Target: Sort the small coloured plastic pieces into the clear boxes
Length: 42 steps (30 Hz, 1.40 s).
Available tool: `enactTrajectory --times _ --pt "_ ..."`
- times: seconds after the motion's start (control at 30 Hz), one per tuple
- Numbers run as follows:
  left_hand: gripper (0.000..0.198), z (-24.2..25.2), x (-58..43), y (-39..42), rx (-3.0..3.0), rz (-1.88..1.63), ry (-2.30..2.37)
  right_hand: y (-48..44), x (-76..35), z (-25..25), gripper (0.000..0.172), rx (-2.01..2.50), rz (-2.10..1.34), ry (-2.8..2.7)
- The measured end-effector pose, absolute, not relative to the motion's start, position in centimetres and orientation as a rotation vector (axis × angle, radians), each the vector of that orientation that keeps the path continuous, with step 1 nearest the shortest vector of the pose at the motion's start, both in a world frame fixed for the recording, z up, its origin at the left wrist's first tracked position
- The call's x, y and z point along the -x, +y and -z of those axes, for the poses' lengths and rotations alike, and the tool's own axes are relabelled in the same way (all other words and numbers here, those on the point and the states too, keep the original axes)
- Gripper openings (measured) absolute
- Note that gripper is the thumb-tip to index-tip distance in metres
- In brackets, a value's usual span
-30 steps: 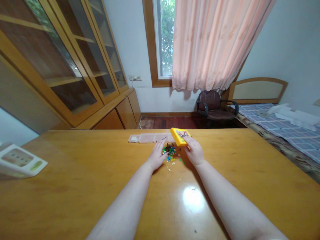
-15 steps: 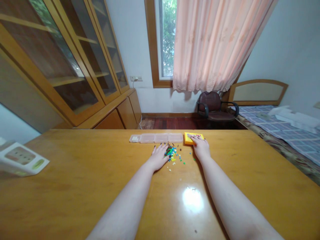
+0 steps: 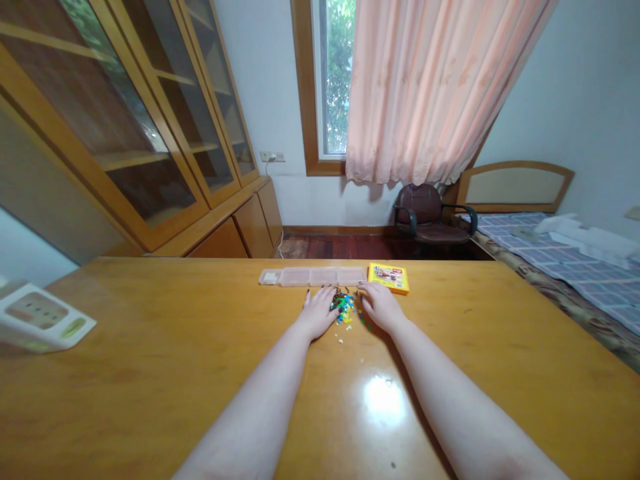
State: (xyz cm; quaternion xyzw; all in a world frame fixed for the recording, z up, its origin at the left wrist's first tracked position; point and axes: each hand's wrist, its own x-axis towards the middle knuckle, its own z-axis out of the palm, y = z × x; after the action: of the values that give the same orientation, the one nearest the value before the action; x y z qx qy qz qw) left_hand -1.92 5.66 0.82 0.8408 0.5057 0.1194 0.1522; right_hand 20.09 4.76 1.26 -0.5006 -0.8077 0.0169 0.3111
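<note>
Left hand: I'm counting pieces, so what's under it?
Coloured pieces show on the table at the thumb side of the left hand; whatever lies beneath it is covered and cannot be seen.

Bare forearms [image 3: 257,393] well forward — left hand [image 3: 318,316] palm-down, right hand [image 3: 384,308] at an inward angle

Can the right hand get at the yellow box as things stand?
Probably yes: the yellow box lies on the table just beyond the right hand, with nothing visible standing between them. The small colored pieces sit to the hand's left, off that path.
</note>
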Motion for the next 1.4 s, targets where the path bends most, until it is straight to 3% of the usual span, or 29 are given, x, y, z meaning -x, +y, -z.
enactTrajectory --times 0.23,0.43,0.83,1.03,1.4 --pt "0.053 -1.0 1.8 5.5 -2.426 -0.401 1.425 4.0 -17.3 -0.8 0.048 1.352 -0.242 -2.319" --pt "0.055 -0.7 1.8 5.7 -2.426 -0.436 1.440 4.0 -17.3 -0.9 0.040 1.360 -0.312 -2.295" --pt "0.049 -1.3 1.5 5.6 -2.458 -0.517 1.403 4.2 -17.3 -0.8 0.043 1.325 -0.340 -2.263" --pt "0.061 -1.1 1.4 5.7 -2.487 -0.389 1.333 4.1 -17.2 -0.9 0.045 1.272 -0.518 -2.227" --pt "0.058 -1.1 1.1 5.7 -2.534 -0.282 1.352 4.3 -17.3 -0.4 0.043 1.303 -0.533 -2.160"
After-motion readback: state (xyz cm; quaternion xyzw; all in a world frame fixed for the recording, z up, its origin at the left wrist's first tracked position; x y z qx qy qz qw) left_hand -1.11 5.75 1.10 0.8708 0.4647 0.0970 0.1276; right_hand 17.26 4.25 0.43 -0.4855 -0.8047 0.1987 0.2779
